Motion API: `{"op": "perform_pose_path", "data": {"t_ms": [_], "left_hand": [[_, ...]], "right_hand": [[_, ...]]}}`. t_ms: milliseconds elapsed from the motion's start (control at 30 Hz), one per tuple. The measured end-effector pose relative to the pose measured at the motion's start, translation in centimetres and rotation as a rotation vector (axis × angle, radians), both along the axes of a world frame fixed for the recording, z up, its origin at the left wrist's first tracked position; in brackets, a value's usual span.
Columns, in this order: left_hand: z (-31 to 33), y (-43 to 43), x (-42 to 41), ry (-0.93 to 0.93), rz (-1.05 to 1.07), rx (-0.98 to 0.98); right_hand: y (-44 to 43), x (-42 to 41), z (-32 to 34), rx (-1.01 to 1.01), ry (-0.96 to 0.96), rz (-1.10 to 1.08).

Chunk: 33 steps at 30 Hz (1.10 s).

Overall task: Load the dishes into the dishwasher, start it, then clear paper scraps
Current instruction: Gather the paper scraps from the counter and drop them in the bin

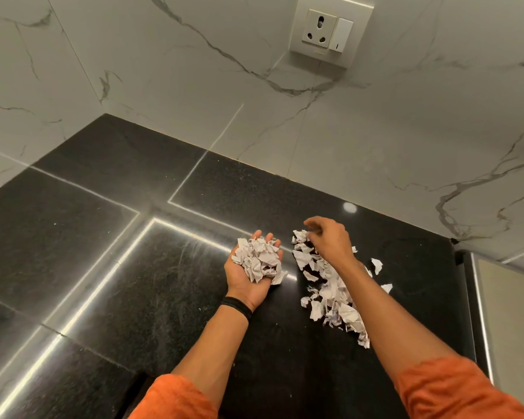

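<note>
Left hand (242, 286) cups paper scraps (259, 259); more on countertop (127, 267).

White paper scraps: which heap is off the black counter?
The heap cupped in the left hand; the longer heap lies on the counter by the right hand.

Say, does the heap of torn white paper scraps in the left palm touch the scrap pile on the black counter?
Apart. The head view shows bare black counter between the heap in the left hand and the counter pile.

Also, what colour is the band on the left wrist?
Black, seen in the head view: the wristband sits below the left hand cupping paper scraps.
</note>
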State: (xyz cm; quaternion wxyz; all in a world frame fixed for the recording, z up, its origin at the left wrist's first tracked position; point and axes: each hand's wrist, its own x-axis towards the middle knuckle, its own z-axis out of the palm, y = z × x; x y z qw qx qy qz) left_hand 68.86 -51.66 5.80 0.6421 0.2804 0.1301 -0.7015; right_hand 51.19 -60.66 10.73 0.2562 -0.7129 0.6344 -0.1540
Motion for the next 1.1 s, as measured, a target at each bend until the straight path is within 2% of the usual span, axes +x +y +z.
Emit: {"op": "perform_pose_path", "data": {"t_ms": [167,267,367,467,600,667,767,867,933,1000,1100], "left_hand": [[-0.3,-0.6,0.0,-0.007,0.011,0.014],[-0.4,-0.9,0.0,-0.014,0.007,0.026],[-0.2,-1.2,0.0,-0.027,0.006,0.020],[0.0,-1.5,-0.4,-0.032,-0.009,0.000],[0.7,-1.6,-1.7,-0.015,-0.051,-0.041],[0.9,-1.4,-2.2,-0.003,-0.085,-0.064],[1.2,-0.8,-2.7,0.043,-0.107,-0.079],[1.5,-0.2,-2.9,0.056,-0.101,-0.076],[1.5,-0.1,-2.7,0.004,-0.113,-0.061],[1.6,-0.3,-2.4,0.004,-0.122,-0.050],[1.2,-0.5,-1.7,-0.004,-0.079,-0.030]], "right_hand": [[-1.6,2.0,-1.8,0.025,0.245,0.213],[-1.4,2.2,-2.4,-0.058,0.271,0.218],[-0.5,1.5,-1.5,-0.138,0.108,0.099],[1.0,1.3,0.8,-0.192,-0.175,-0.045],[4.2,2.8,3.7,-0.230,-0.377,0.123],[5.4,3.8,4.0,-0.318,-0.328,0.264],[6.0,5.3,3.6,-0.478,-0.143,0.467],[6.4,5.7,3.1,-0.482,-0.022,0.575],[6.6,5.2,3.3,-0.378,-0.129,0.511],[6.0,4.3,3.9,-0.287,-0.306,0.343],[3.8,2.1,3.6,-0.207,-0.344,0.087]]}}
